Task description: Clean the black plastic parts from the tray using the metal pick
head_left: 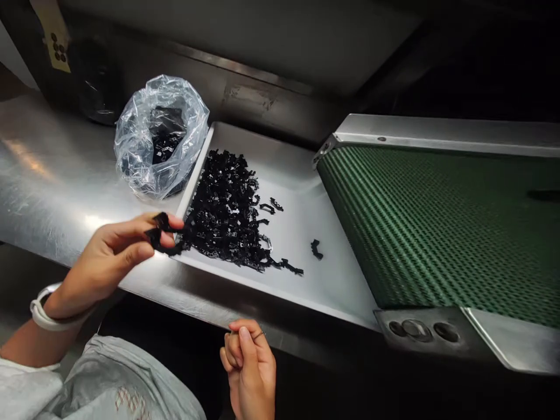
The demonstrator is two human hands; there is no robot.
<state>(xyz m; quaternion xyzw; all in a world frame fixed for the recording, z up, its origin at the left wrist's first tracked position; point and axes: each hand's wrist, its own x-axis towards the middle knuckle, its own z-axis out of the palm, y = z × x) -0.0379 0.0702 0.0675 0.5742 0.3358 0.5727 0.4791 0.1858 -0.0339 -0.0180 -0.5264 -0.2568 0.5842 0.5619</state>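
Observation:
My left hand [116,254] pinches small curved black plastic parts [164,236] between thumb and fingers, just off the near left corner of a white tray [306,294]. How many parts it holds is hard to make out. A dense pile of similar black parts [227,213] fills the tray's left half, with several loose ones to the right of it. In front of the bench, low in the view, my right hand [249,367] is closed, thumb against the curled fingers. A thin dark sliver shows at its fingertips, too small to name.
A clear plastic bag [135,151] lines a container of black parts behind the tray's left side. On the right, a green conveyor belt [437,227] in a metal frame [437,134] ends at the tray. The steel bench [56,186] runs off to the left.

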